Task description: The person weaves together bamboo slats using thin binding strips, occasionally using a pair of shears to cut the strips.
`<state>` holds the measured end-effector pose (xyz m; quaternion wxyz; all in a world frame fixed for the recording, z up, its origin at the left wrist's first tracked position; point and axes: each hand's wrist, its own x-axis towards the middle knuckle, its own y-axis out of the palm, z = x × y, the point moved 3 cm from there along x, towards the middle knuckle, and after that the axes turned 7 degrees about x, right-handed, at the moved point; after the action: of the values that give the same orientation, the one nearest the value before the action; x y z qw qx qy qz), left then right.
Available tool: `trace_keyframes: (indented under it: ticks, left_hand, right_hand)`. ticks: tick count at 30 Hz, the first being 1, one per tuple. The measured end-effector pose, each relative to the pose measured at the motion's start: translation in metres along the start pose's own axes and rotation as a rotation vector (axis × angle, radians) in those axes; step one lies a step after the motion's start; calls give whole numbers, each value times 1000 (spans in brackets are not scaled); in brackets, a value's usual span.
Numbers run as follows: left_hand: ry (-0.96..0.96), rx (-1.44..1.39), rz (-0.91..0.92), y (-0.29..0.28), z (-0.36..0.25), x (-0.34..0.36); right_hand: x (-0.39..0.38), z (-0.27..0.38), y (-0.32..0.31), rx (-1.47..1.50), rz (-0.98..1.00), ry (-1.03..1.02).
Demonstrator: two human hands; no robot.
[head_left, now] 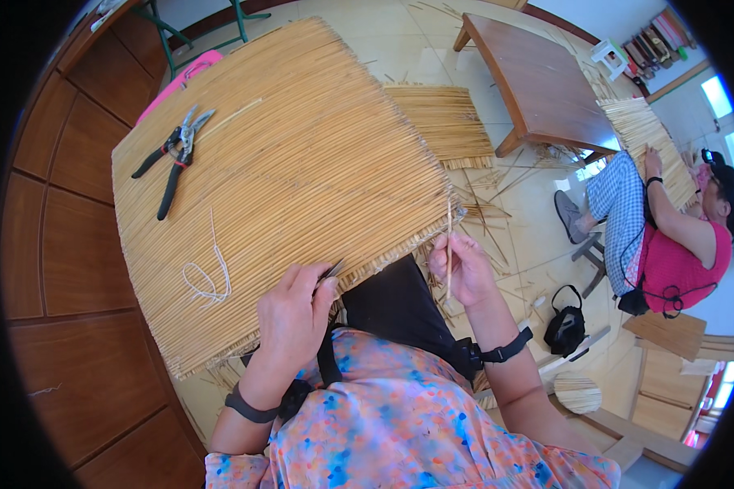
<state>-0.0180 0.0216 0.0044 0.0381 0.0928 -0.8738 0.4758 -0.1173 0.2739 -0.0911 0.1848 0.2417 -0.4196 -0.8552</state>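
A large mat of straw-coloured stalks (302,138) lies across my lap, its stalks bound side by side. My left hand (292,314) rests at the mat's near edge, fingers closed around a small dark pointed metal tool (332,270); most of it is hidden in the hand. At the mat's right corner my right hand (467,269) pinches a thin, pale stalk (449,259) that stands nearly upright. Pruning shears (176,155) with black handles lie on the mat's far left part, blades apart. Nearer to me a loose white string (220,265) curls on the stalks.
Wooden panelled cabinets (98,244) run along the left. A smaller mat (440,122) lies on the tiled floor beyond, near scattered stalks and a low brown table (538,77). At right a seated co-worker (669,236) handles another mat (648,134). A black bag (564,322) sits nearby.
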Motion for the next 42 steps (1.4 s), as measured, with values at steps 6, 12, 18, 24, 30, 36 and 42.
trace_keyframes:
  ticks: [6, 12, 18, 24, 30, 36, 42]
  left_hand:
    - [-51, -73, -35, -3, 10, -2]
    - [-6, -64, -52, -6, 8, -2]
    - [-8, -100, -60, -9, 8, -3]
    - [-108, -100, -75, -30, 12, -6]
    - [-153, -35, -201, -56, 38, -20]
    - [-225, 68, -224, -82, 61, -49]
    - [-105, 177, -82, -69, 73, -91]
  right_hand:
    - [-12, 12, 15, -1070, -319, -508]
    - [-23, 27, 1, -1300, -578, -700]
    - [-24, 30, -15, -1792, -730, -835]
    - [-26, 15, 21, -1472, -585, -720]
    - [-19, 8, 57, -1712, -189, -1232]
    - [-14, -12, 79, -1816, 200, -1171]
    - [-17, -37, 105, -1786, 422, -1110]
